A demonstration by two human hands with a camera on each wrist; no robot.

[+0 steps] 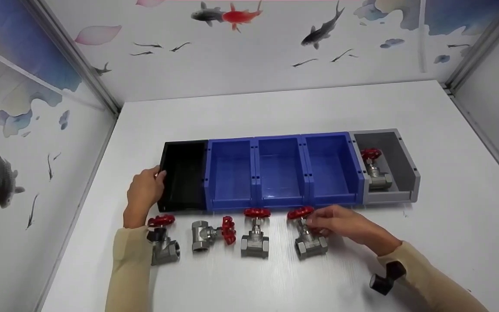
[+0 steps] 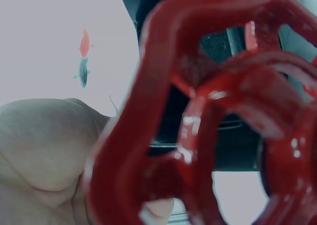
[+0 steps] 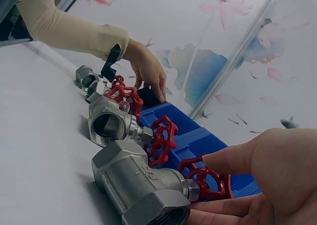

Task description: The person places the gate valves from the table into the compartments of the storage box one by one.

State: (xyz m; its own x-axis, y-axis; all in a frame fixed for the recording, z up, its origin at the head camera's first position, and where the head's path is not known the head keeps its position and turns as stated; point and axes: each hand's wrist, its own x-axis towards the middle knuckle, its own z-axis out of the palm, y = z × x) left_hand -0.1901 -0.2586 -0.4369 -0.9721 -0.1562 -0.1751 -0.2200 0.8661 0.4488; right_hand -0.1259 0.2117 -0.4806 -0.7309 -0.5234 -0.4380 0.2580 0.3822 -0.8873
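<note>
My left hand (image 1: 143, 190) grips the left side wall of the black bin (image 1: 184, 175), thumb and fingertips at its rim. On the right, my right hand (image 1: 347, 223) holds a steel valve with a red handwheel (image 1: 310, 247) by its neck, just under the wheel. The right wrist view shows thumb and fingers on either side of that handwheel (image 3: 205, 180). To its left stand more such valves: one upright (image 1: 254, 246), one lying sideways (image 1: 200, 236), and one (image 1: 166, 253) partly behind the left wrist. A red handwheel (image 2: 168, 86) fills much of the left wrist view.
Three blue bins (image 1: 256, 201) stand joined in a row between the black bin and a grey bin (image 1: 392, 198). Another red-wheeled valve (image 1: 377, 177) sits inside the grey one. Panels printed with fish (image 1: 275, 65) enclose the white table (image 1: 284, 286) at back and sides.
</note>
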